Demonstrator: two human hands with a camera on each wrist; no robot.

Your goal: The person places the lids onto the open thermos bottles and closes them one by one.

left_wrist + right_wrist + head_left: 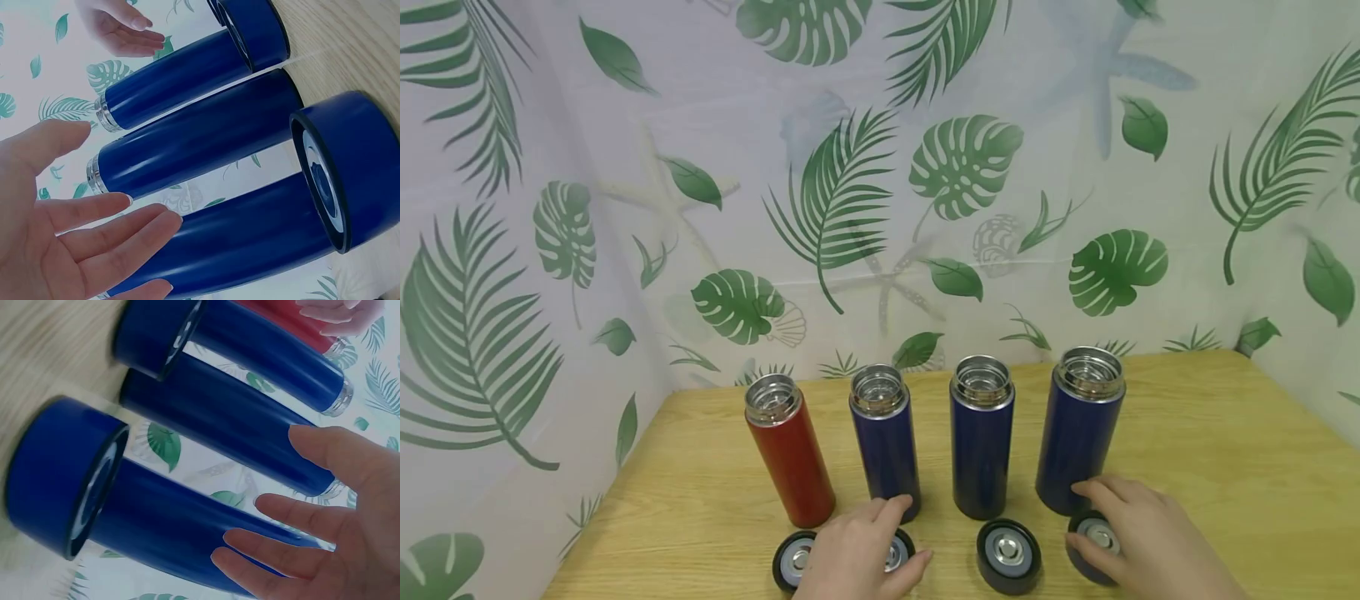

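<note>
Lids [1009, 557], round and black-rimmed, sit before glossy, metal-necked bottles [981, 458] on a wood-grained bench [1225, 450], left grip [859, 552] and right grip [1150, 537] loosely unfurled.

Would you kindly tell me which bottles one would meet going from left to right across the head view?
Red bottle, first blue bottle, middle blue bottle, rightmost blue bottle.

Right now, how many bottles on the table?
4, one row, left to right: red bottle, first blue bottle, second blue bottle, third blue bottle. None looks fully hidden.
</note>
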